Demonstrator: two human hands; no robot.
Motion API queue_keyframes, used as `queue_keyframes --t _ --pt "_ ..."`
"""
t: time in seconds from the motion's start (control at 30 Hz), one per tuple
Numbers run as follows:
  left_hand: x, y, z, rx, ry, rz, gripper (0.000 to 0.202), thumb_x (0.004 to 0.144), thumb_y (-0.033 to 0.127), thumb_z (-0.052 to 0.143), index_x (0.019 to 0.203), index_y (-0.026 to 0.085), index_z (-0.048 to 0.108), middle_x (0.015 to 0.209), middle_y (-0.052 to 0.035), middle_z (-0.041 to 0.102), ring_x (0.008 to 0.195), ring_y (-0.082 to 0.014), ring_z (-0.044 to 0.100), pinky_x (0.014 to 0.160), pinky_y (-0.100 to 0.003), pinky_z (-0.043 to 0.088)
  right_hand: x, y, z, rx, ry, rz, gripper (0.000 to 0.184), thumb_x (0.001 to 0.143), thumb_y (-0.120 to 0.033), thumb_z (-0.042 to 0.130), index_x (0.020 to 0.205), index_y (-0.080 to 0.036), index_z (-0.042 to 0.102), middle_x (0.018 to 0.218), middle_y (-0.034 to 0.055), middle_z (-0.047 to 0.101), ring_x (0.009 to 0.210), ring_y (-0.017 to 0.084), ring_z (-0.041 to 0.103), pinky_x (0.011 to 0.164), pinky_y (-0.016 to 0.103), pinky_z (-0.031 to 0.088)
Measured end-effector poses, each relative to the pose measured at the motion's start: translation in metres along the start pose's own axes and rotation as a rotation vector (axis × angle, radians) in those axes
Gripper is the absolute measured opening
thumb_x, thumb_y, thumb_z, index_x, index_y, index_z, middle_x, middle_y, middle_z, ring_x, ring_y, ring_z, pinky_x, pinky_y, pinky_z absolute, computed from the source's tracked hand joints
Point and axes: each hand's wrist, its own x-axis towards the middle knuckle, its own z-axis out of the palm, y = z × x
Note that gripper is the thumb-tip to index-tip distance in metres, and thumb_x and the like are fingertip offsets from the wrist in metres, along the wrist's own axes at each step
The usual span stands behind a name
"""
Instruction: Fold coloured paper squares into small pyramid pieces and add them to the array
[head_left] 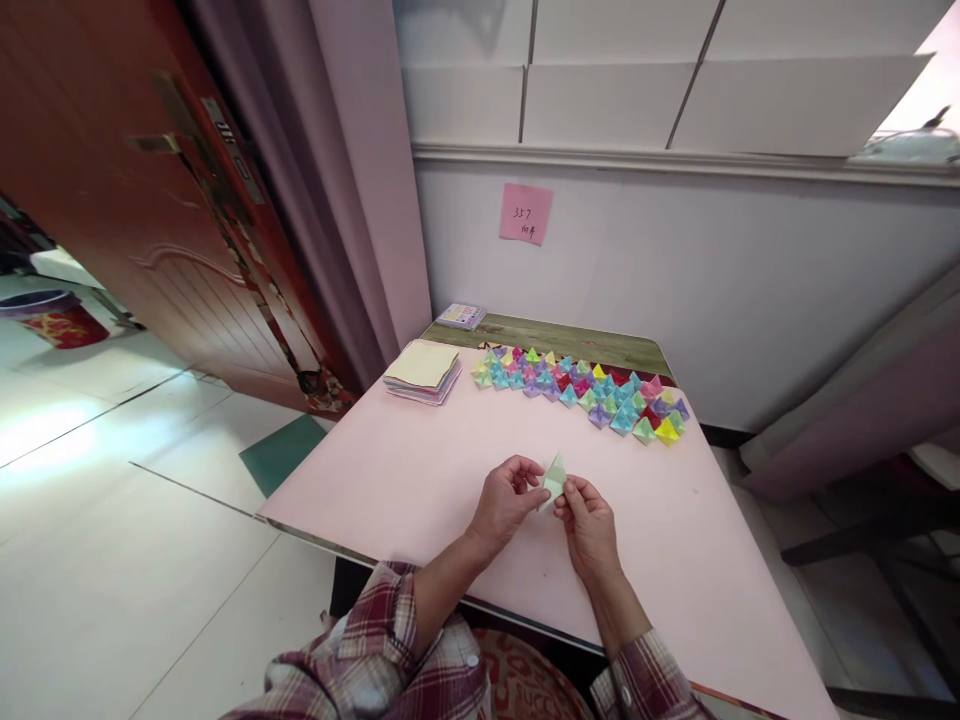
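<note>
My left hand (pixel 506 500) and my right hand (pixel 591 525) meet over the pink table (pixel 390 480), each pinching a side of a small pale green folded paper piece (pixel 554 478). Its point sticks up between my fingertips. Beyond my hands, several colourful folded paper shapes (pixel 581 392) lie in rows across the far part of the table. To their left rests a stack of square coloured paper sheets (pixel 424 371) with a pale yellow sheet on top.
A small packet of paper (pixel 460 316) lies at the table's far left corner by the white wall. A pink sticky note (pixel 526 213) hangs on that wall. A curtain (pixel 352 180) and a red-brown door (pixel 127 190) stand to the left. A dark chair (pixel 877 520) is at right.
</note>
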Motion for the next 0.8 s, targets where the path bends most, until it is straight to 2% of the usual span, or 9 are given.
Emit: queue_keyframes --t 0.37,0.53,0.63,0.7,0.8 --pt "0.0026 0.0012 0.0011 0.034 -0.015 0.01 0.029 0.061 0.025 0.077 0.086 0.016 0.067 0.073 0.0004 0.057 0.061 -0.0099 0.047 0.058 -0.022 0.037 -0.0011 0.002 0.0002 -0.057 -0.058 -0.009 0.032 0.072 -0.043 0.077 0.09 -0.019 0.068 0.066 -0.0017 0.064 0.056 0.01 0.055 0.055 0.022 0.047" --pt "-0.0013 0.0048 0.0023 0.142 -0.024 -0.02 0.018 0.065 0.03 0.074 0.068 0.014 0.066 0.06 0.0025 0.052 0.056 -0.0096 0.042 0.054 -0.023 0.032 -0.0016 0.0033 0.001 -0.054 -0.025 -0.037 0.033 0.071 -0.042 0.078 0.092 -0.019 0.069 0.072 -0.0003 0.066 0.059 0.01 0.058 0.059 0.024 0.051" --pt "-0.0034 0.007 0.0023 0.18 -0.006 -0.054 0.026 0.069 0.037 0.07 0.058 0.015 0.062 0.05 0.0045 0.045 0.049 -0.0085 0.037 0.049 -0.023 0.027 -0.0026 0.0043 0.0015 -0.095 -0.009 -0.058 0.034 0.07 -0.042 0.079 0.092 -0.018 0.069 0.076 0.001 0.068 0.061 0.012 0.06 0.061 0.026 0.053" --pt "-0.0033 0.0061 0.0018 0.16 -0.015 -0.088 0.027 0.07 0.039 0.07 0.061 0.015 0.064 0.047 0.0049 0.046 0.046 -0.0081 0.038 0.047 -0.023 0.027 -0.0033 0.0049 0.0006 -0.111 -0.008 -0.065 0.034 0.07 -0.042 0.079 0.091 -0.018 0.069 0.074 0.0007 0.067 0.061 0.012 0.06 0.061 0.026 0.052" --pt "-0.002 0.0021 -0.0006 0.015 -0.072 -0.19 0.031 0.071 0.045 0.07 0.073 0.014 0.067 0.049 0.0033 0.054 0.041 -0.0075 0.04 0.045 -0.022 0.029 -0.0049 0.0043 -0.0021 -0.136 -0.048 -0.063 0.03 0.071 -0.042 0.079 0.085 -0.018 0.068 0.067 -0.0001 0.066 0.06 0.012 0.059 0.061 0.025 0.05"
